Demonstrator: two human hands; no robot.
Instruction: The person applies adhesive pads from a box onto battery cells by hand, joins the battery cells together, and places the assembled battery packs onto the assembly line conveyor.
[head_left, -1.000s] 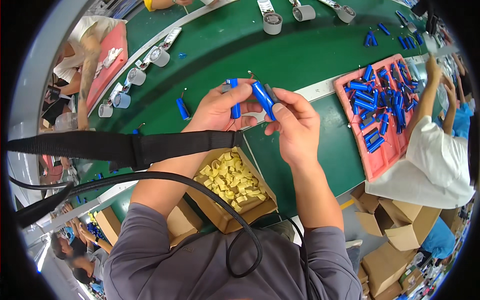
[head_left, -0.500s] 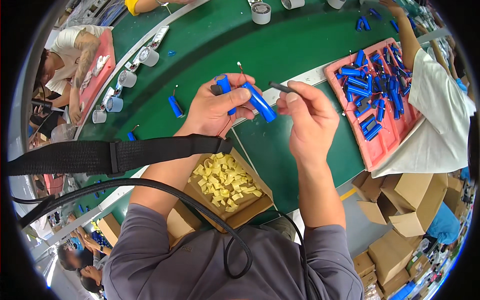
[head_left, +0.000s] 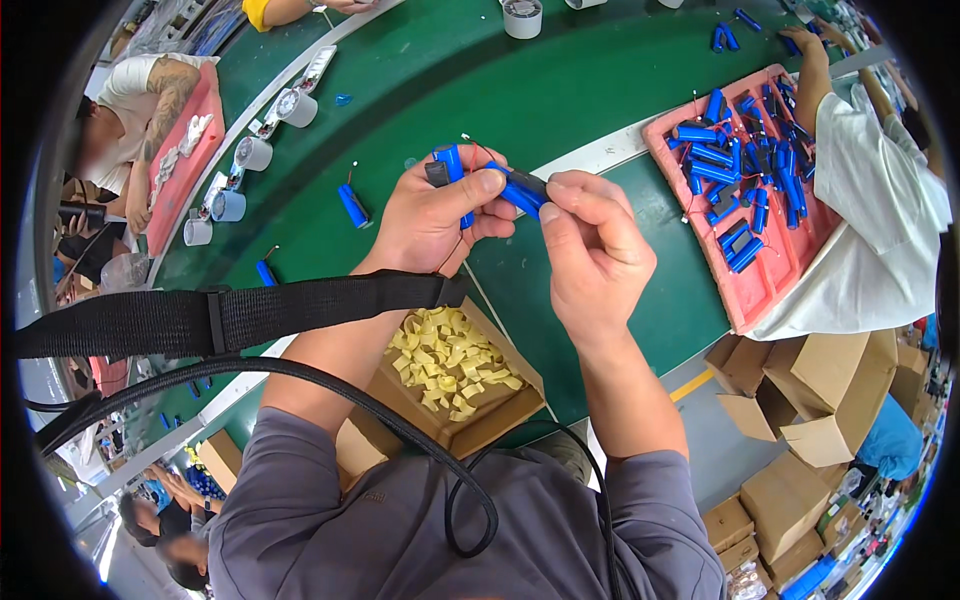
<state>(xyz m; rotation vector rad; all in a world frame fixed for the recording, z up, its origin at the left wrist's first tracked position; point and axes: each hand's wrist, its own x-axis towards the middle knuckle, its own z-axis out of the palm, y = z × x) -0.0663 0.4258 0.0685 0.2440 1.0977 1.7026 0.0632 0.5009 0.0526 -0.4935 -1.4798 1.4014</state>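
My left hand [head_left: 420, 215] is closed around two blue cylindrical battery packs. One battery pack [head_left: 449, 160] stands up in the palm, with a black pad [head_left: 437, 174] on its side. The other battery pack [head_left: 522, 198] slants to the right between thumb and fingers. A thin red wire rises from it to a small white connector [head_left: 466, 137]. Along its upper side lies a dark foam-like strip [head_left: 525, 180]. My right hand [head_left: 600, 250] pinches the strip's right end against the battery, its fingertips hiding that end.
A box [head_left: 530, 375] of curled yellow paper pieces stands below my hands. On the right, a pink tray [head_left: 735, 315] holds many blue batteries; a person's arm [head_left: 815, 85] reaches past it. Loose batteries [head_left: 353, 206] and white round parts [head_left: 253, 154] lie leftward on the green table.
My right hand has moved left and brought the dark strip from beside the slanted battery onto it. The left hand keeps its hold. The person at right has reached farther away.
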